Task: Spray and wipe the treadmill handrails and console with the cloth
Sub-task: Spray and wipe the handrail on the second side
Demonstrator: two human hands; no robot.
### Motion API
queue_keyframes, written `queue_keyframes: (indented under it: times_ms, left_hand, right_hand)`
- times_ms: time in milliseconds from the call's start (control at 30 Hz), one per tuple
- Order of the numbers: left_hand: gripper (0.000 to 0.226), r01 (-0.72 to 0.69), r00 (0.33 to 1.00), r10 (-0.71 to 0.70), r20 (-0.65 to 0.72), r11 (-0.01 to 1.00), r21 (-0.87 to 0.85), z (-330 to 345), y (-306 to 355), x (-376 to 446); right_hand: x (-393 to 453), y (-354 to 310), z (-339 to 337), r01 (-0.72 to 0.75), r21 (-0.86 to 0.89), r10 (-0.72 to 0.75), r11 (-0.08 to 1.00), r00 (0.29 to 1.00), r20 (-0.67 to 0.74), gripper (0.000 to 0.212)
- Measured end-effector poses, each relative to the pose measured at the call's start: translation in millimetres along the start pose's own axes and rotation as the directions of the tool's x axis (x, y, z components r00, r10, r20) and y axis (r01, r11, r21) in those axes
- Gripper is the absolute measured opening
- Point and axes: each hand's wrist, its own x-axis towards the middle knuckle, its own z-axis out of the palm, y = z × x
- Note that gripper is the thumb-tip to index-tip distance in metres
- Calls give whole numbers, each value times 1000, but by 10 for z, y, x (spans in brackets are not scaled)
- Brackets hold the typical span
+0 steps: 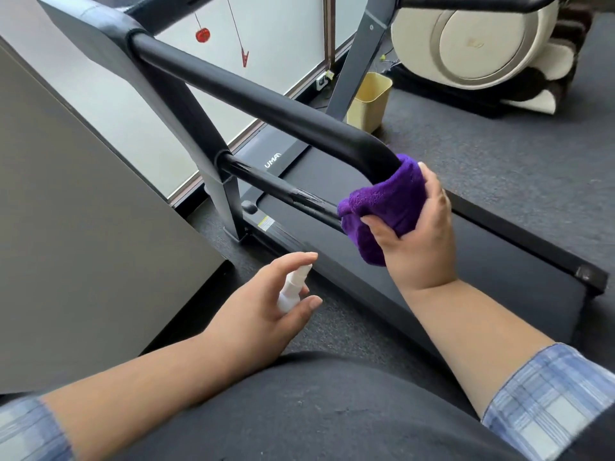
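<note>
Both arms bare from wrist up to past elbow. Left sleeve pushed up, cloth in blue and white checks, soft and a bit blurry at picture edge. Right sleeve same shirt: light blue squares with darker blue lines and white bands, cuff edge sat near elbow. Dark grey top covered belly, plain, no print, tiny bits of fluff on it. No watch, no rings seen on left hand or right hand. Short, plain nails.
</note>
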Motion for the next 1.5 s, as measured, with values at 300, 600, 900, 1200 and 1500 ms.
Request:
queue_keyframes:
  times_ms: [300, 600, 900, 1200, 1500]
  left_hand:
    - [53, -34, 996, 30, 85, 998, 44, -130, -88, 97]
    - [24, -86, 989, 92, 111, 994, -62, -507, -209, 519]
    - [27, -267, 858, 303, 416, 953, -143, -864, -320, 940]
    - [23, 61, 888, 66, 455, 964, -260, -840, -641, 1332]
    - [23, 182, 843, 7, 538, 937, -299, -828, -947, 1232]
  right_hand:
    - [-566, 346, 204, -347, 58, 343, 936, 937, 69, 71]
    - [-997, -250, 309, -461, 121, 475, 879, 867, -149, 77]
    - [-897, -677, 868, -147, -6, 145, 989, 984, -108, 80]
    - [-250, -748, 1010, -65, -758, -43, 649, 992, -122, 89]
    - [-141, -576, 1014, 149, -980, 373, 131, 908, 188, 93]
